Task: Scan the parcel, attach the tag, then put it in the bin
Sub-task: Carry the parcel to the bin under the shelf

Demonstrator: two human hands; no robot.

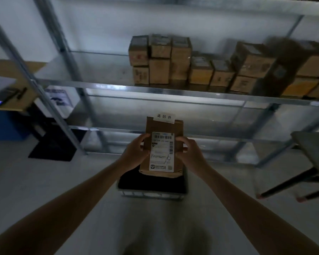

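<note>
A brown cardboard parcel (177,128) with a white shipping label on its face is held upright in both hands. A white tag (164,117) with black characters sticks to its top edge. My left hand (136,152) grips the parcel's left side and my right hand (191,153) grips its right side. The parcel hangs just above a grey bin (151,195) with a dark inside, which stands on the floor right below.
A metal shelf rack (155,92) stands behind the bin, with several cardboard boxes (180,61) on its upper shelf. A desk with a device (2,96) is at the left. A table with dark legs (309,150) is at the right.
</note>
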